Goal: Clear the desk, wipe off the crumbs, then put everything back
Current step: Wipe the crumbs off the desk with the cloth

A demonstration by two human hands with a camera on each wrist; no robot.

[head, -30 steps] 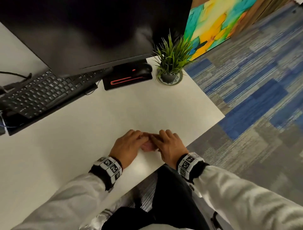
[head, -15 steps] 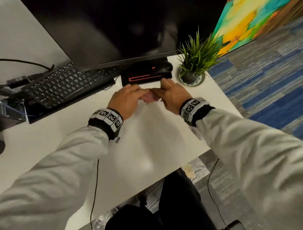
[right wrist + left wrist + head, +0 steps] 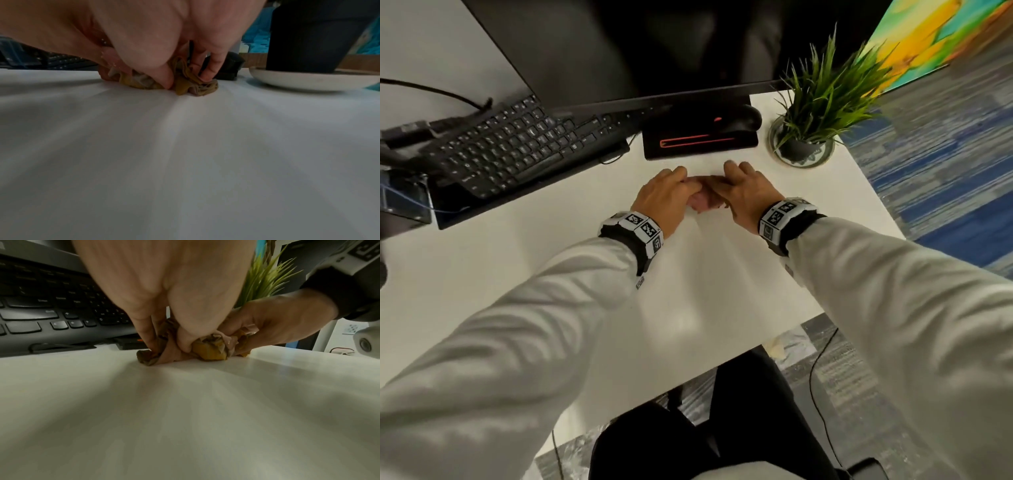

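A crumpled pink-and-mustard cloth (image 3: 185,347) lay bunched on the worktop (image 3: 671,308), pinched between both hands. The left hand (image 3: 661,198) and right hand (image 3: 744,195) each curled fingers and thumb into its folds from opposite sides. It looked soft, light and limp, likely to slip or unfold unless gripped through the bulk of the wad. Just beyond the hands lay a black mouse pad (image 3: 700,142); beyond the right hand stood a potted plant (image 3: 815,113), and beyond the left a keyboard (image 3: 517,147).

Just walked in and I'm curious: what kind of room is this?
Probably an office: a white desk with a black keyboard under a monitor, and striped blue-grey carpet tiles.
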